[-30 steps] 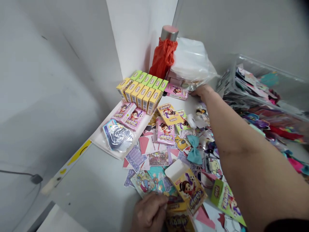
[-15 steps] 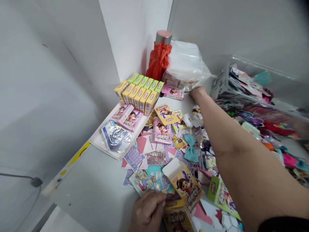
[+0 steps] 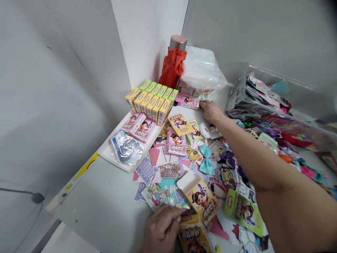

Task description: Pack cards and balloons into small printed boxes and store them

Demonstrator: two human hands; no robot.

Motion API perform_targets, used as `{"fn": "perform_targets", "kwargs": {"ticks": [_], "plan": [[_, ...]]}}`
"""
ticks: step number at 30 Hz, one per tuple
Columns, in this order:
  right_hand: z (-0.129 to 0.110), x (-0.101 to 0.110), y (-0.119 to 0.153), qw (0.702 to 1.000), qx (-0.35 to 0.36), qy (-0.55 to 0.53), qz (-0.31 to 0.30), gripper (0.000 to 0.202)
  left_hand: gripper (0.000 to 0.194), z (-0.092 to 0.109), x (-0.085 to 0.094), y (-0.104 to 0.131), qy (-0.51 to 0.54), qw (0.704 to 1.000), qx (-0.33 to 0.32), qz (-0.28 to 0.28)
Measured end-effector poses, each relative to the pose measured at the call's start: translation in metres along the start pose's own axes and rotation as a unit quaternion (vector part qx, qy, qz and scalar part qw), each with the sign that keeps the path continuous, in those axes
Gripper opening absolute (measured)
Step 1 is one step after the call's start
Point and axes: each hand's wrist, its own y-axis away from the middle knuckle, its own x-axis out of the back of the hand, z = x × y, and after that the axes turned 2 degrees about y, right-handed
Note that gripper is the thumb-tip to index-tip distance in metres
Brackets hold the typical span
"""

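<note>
My right hand [image 3: 212, 112] lies at the far side, arm outstretched, fingers extended and slightly bent at the right end of a flat pink printed cardboard carton [image 3: 187, 101]. That carton lies just right of a row of upright yellow and green cardboard cartons [image 3: 152, 102]. My left hand [image 3: 162, 227] is at the near edge, fingers curled under, at the left side of a glossy yellow printed cardboard carton [image 3: 194, 234]. The fingertips of both hands are poorly seen; I cannot tell whether either grips.

Handling, estimated: both cartons should be light, stiff along the edges, a little slippery on the printed faces, easily dented by a hard squeeze. Best hold: thumb and fingers across the two narrow sides.

Materials: an open-topped yellow carton [image 3: 203, 201] with a white flap, beside the near one; a soft teal fabric bow [image 3: 206, 160], pinched at its middle; a crinkled red plastic bag [image 3: 172, 67] around a metal-capped bottle [image 3: 178, 42]; a rigid, clear plastic bin [image 3: 285, 81] on the right.
</note>
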Motion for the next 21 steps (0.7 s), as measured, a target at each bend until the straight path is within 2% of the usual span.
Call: {"fn": "perform_targets", "kwargs": {"ticks": [5,11,15,18,21], "plan": [[-0.012,-0.005,-0.007,0.998,-0.050,0.031,0.012,0.056,0.019,0.000,0.002,0.001,-0.006,1.000,-0.001,-0.011],[-0.006,0.007,0.005,0.996,-0.020,0.080,-0.029,0.057,0.018,0.002,0.001,0.000,-0.003,1.000,-0.002,0.001],[0.001,0.010,0.015,0.996,-0.030,0.074,-0.044,0.064,0.018,0.000,0.000,0.000,0.004,1.000,0.002,-0.006],[-0.001,0.010,0.009,0.996,-0.044,0.065,-0.045,0.068,0.019,-0.001,0.001,-0.001,0.004,1.000,0.003,-0.012],[-0.005,0.010,-0.004,0.996,-0.036,0.054,-0.067,0.061,0.018,0.000,0.002,-0.002,-0.002,1.000,-0.009,-0.008]]}}
